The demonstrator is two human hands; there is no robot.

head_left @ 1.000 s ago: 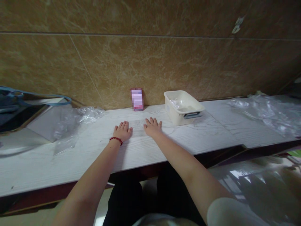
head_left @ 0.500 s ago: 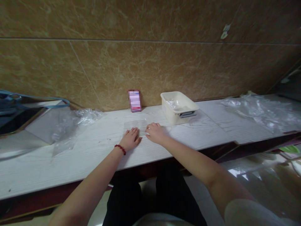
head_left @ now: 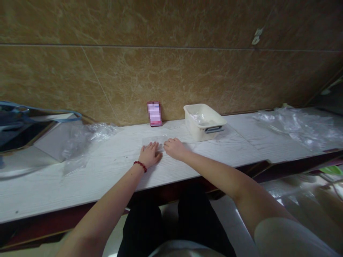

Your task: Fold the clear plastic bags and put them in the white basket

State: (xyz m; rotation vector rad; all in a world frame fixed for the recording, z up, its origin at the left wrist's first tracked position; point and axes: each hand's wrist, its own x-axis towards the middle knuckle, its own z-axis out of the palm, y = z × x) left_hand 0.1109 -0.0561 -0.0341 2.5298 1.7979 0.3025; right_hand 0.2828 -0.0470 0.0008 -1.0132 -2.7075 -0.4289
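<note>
A small clear plastic bag [head_left: 154, 139] lies flat on the white wood-grain counter, its far edge catching light. My left hand [head_left: 150, 153], with a red bead bracelet at the wrist, rests on the bag's near left part, palm down and fingers stretched out. At the right edge of the same bag, my right hand [head_left: 174, 148] has its fingers curled and pressed together. The fingertips of that hand partly cover the bag's edge. Just beyond the bag, a phone [head_left: 154, 114] with a blurred screen leans against the wall.
A cream plastic bin [head_left: 197, 134] with a grey handle stands right of the hands, clear plastic inside. More crumpled plastic bags lie at the far right [head_left: 297, 123] and left [head_left: 80, 142]. A white box [head_left: 50, 144] sits far left. Brown tiled wall [head_left: 171, 78] backs the counter [head_left: 112, 175].
My right hand has shifted slightly left along the bag's right edge. My left hand stays flat on the bag, fingers a little farther forward. The view has moved slightly.
</note>
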